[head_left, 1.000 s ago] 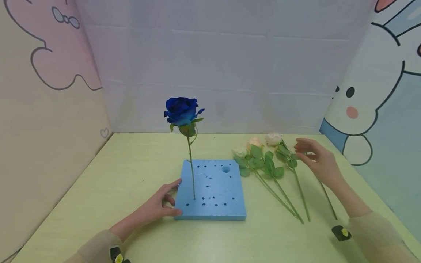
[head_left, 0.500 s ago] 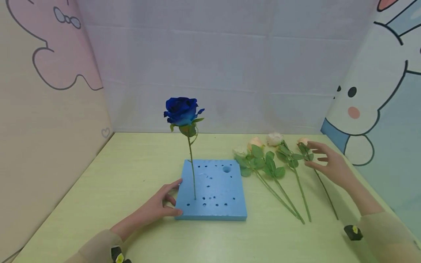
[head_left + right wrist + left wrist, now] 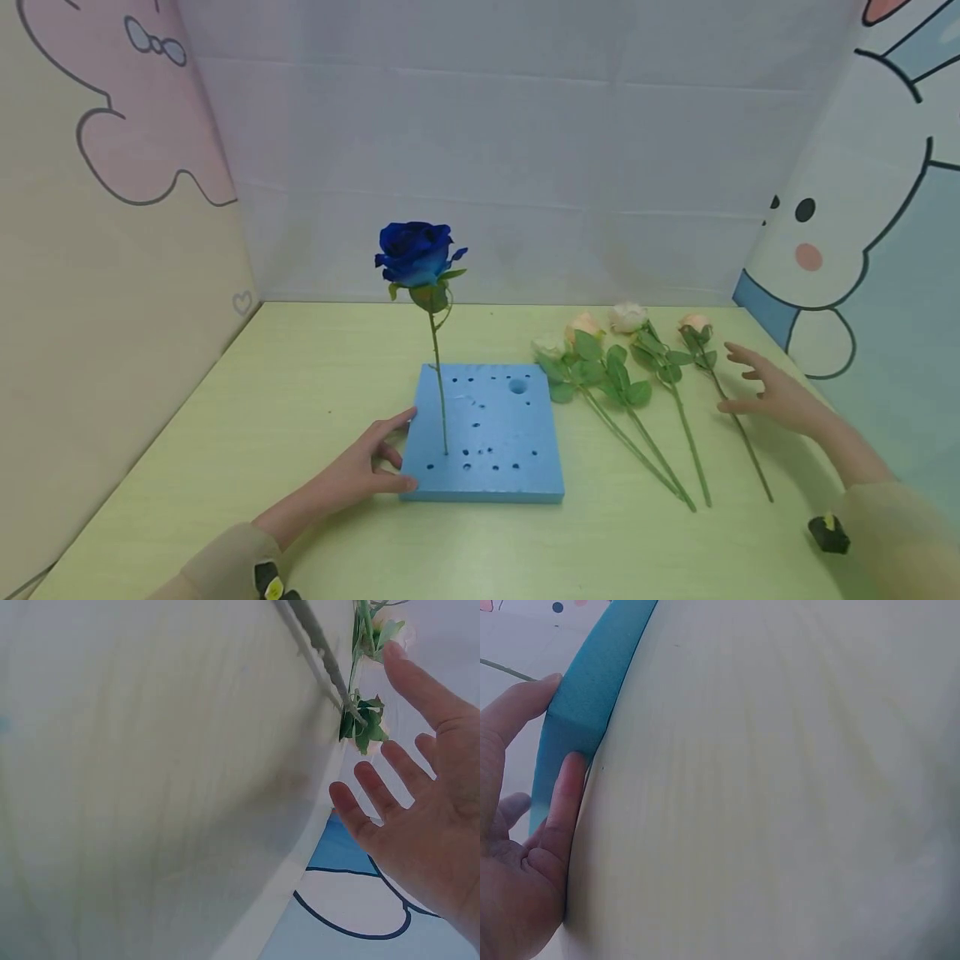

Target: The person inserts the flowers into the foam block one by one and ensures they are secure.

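Observation:
A blue foam block (image 3: pixel 517 429) with several holes lies on the table. A blue rose (image 3: pixel 414 254) stands upright, its stem in the block. My left hand (image 3: pixel 356 467) rests against the block's left edge, thumb at the near corner and index finger extended farther up the side. Up close, the fingers (image 3: pixel 568 787) touch the block's side (image 3: pixel 592 690). My right hand (image 3: pixel 783 400) hovers with spread fingers just right of a peach rose (image 3: pixel 694 323), whose stem lies on the table. That hand (image 3: pixel 427 802) holds nothing.
Left of the peach rose lie a pale pink rose (image 3: pixel 627 317), another peach rose (image 3: pixel 585 325) and a cream rose (image 3: pixel 549 345). Their stems point toward the near side. A white backdrop (image 3: pixel 487 167) and cartoon-printed side walls surround the table (image 3: pixel 300 358).
My right hand has moved right and nearer from the peach rose's head, uncovering it, and its fingers have spread. The left hand and the block stay still.

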Available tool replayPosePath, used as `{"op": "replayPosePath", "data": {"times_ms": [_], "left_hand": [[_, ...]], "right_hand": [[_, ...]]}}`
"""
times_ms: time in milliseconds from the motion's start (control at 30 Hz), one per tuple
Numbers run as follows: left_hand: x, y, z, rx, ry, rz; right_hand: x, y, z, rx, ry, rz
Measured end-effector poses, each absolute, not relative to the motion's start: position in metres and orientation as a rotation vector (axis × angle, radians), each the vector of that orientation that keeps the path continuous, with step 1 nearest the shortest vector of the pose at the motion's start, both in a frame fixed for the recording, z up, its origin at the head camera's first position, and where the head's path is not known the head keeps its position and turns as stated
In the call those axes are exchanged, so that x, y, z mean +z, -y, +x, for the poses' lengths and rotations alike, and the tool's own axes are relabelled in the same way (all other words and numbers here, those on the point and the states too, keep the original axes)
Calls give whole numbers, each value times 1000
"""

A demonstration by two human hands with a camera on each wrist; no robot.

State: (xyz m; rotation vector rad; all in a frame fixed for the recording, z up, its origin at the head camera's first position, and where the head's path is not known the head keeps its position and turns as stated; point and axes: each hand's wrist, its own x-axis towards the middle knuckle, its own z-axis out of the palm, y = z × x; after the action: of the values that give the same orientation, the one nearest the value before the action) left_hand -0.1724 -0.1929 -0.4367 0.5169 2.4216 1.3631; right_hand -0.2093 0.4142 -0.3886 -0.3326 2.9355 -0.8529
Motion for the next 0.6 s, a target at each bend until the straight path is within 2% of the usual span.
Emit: {"op": "replayPosePath", "data": {"times_ms": [600], "left_hand": [[-439,194,-172,1362,-2416,488]], "right_hand": [[-403,-431,-207,-760,-2742,-258]]}}
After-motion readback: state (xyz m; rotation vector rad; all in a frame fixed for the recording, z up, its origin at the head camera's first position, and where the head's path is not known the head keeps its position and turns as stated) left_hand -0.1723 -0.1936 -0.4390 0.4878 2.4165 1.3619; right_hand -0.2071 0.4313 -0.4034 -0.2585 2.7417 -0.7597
